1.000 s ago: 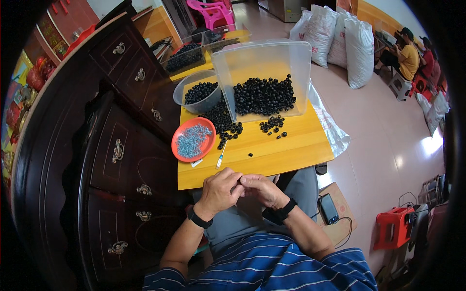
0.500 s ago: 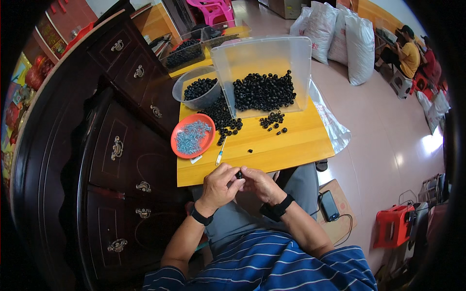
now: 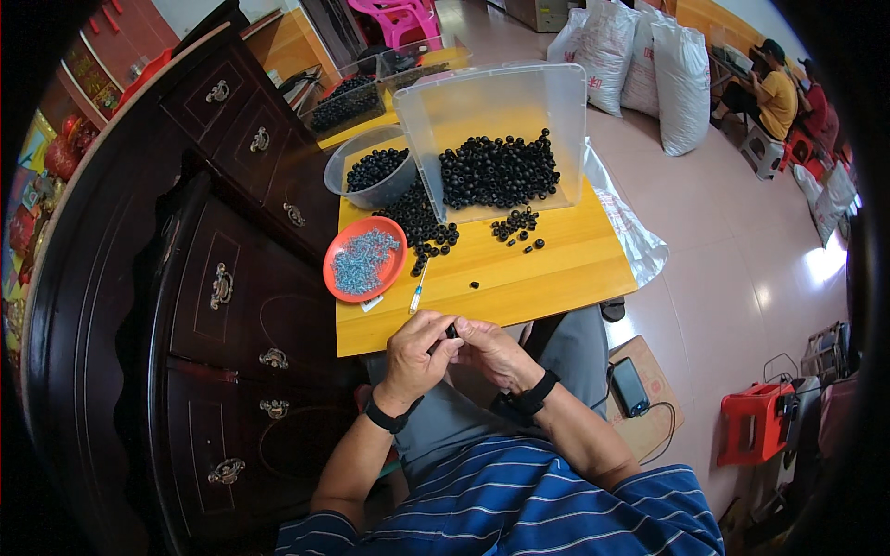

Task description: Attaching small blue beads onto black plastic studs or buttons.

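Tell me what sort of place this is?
Probably a home room doubling as a workspace: a dark wooden cabinet with ornate handles stands beside a yellow table bearing many small black parts, with tall white sacks beyond.

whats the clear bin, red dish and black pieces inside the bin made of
Clear bin: likely plastic, slightly cloudy; yellow shows through its wall. Red dish: probably plastic, smooth, evenly coloured. Black pieces: perhaps plastic, glossy with small highlights.

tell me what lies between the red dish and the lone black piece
In the head view, a slim tool and the near edge of the loose black pile lie there.
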Available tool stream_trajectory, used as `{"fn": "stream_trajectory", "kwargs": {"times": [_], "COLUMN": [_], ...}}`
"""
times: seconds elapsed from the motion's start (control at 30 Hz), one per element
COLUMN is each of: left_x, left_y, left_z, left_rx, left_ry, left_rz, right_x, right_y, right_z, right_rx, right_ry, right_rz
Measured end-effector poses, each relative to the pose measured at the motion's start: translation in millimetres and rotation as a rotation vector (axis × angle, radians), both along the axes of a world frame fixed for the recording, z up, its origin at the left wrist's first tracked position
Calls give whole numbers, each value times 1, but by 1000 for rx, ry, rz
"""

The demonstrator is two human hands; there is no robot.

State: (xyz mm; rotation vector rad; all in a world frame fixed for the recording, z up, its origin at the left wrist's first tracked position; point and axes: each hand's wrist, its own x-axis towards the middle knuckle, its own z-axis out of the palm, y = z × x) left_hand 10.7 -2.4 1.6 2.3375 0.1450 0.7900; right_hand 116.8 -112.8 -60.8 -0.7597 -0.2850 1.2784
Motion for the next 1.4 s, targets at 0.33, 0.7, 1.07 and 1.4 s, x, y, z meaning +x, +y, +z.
{"fn": "stream_trajectory", "kwargs": {"times": [0.33,0.7,1.07,1.4], "left_x": [-2,-6,-25,-23], "left_y": [5,4,25,27], "left_z": [-11,-14,-35,-28], "left_rx": [-35,-139,-1371,-1527], "left_ry": [-37,-24,-154,-210], "left_rz": [-31,1,-402,-579], "right_x": [2,0,26,46], "right_y": [-5,-2,-19,-16], "right_z": [1,-3,6,6], "right_rx": [41,16,52,105], "right_ry": [56,-17,-3,9], "right_rz": [68,58,16,-90]}}
